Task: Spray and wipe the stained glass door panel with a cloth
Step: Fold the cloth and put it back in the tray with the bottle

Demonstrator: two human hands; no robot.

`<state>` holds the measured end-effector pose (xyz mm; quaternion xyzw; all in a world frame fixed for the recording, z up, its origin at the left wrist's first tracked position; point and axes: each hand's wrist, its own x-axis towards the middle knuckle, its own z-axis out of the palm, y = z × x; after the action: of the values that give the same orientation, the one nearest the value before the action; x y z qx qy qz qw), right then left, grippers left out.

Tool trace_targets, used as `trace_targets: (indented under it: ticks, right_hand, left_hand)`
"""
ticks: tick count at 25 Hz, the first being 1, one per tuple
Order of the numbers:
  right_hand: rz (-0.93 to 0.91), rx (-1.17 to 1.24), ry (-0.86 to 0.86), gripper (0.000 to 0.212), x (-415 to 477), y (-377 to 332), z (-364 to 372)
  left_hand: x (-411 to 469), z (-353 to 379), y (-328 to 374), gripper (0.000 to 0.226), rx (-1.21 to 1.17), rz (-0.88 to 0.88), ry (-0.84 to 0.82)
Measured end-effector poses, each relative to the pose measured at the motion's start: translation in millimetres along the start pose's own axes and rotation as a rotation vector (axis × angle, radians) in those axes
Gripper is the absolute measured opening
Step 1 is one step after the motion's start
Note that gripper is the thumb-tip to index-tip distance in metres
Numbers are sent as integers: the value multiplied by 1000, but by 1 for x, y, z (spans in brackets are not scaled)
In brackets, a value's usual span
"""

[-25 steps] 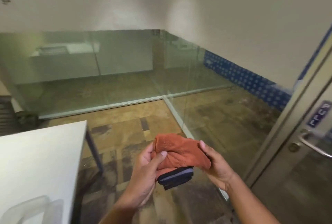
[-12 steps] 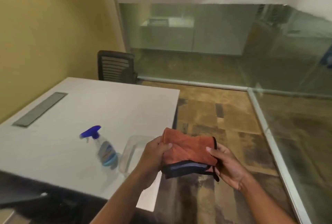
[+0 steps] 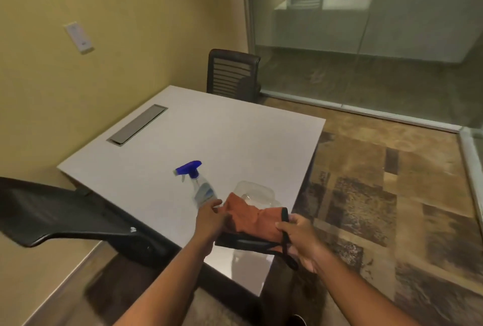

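Orange cloth (image 3: pixel 248 219) held over the near corner of the table (image 3: pixel 235 137), door panel out of view.

The right hand (image 3: pixel 300 236) pinches the cloth's right edge and dark loop between thumb and fingers. The left hand (image 3: pixel 209 218) lies against its left edge, fingers loosely bent toward the spray bottle (image 3: pixel 201 187); whether it grips, I cannot tell. The step looks like fetching the bottle: leave the cloth to the right hand and take the bottle's neck upright with the left. The clear tub (image 3: pixel 254 192) just behind the cloth looks empty; the bottle's fill is unreadable.
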<state>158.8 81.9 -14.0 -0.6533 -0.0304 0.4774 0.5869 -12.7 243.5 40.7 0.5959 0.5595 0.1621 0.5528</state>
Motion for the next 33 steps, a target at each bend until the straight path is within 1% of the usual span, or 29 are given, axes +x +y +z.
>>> trace_targets:
  ticks: [4,8,11,14,16,17,18,19,20,21,22,23,24,25,26,28,30,32,33]
  right_hand:
    - [-24,-281,47,30,29,14,19]
    - [-45,-428,73,37,55,23,26]
    - [-53,-511,41,47,69,36,30]
    - [-51,-597,-11,50,77,44,26]
    - [-32,-661,9,59,76,44,24]
    - [-54,-715,39,64,74,45,24]
    - [-116,-787,82,68,72,45,24]
    - [-223,-872,119,67,68,45,25]
    - [-378,-963,146,63,63,45,26]
    - [-574,-1055,148,54,60,47,28]
    - [-772,-1131,129,45,57,51,31]
    - [-916,-1188,94,37,54,55,35]
    - [-995,-1248,54,32,52,58,39]
    - [-1006,-1311,14,29,50,58,45]
    - [-976,-1391,-11,26,47,57,52]
    - [-882,-1605,-55,24,45,58,64]
    - [-816,-1766,-39,32,49,53,77]
    - [-692,-1802,-90,42,54,46,93]
    - [-597,-1811,-121,45,56,45,99]
  left_hand:
    - [15,3,-8,56,136,16,74]
    - [31,10,-7,51,150,32,136]
    - [46,14,-6,50,185,27,101]
    - [58,15,-10,49,253,25,62]
    - [59,13,-18,54,303,18,-2]
    - [58,12,-23,58,353,33,-43]
    - [57,10,-27,60,411,72,-77]
    - [56,9,-31,60,468,135,-95]
    - [54,8,-33,57,527,217,-101]
    - [52,7,-36,52,597,311,-102]
    - [50,4,-40,48,677,409,-105]
    - [48,0,-46,44,767,501,-125]
    - [47,-4,-52,43,871,575,-169]
    - [49,-9,-57,43,992,631,-232]
    - [52,-14,-61,47,1113,675,-306]
    - [64,-23,-69,60,1268,744,-424]
    - [79,-25,-72,73,1341,815,-487]
    - [93,-23,-76,82,1401,871,-542]
    - [100,-19,-79,85,1443,894,-560]
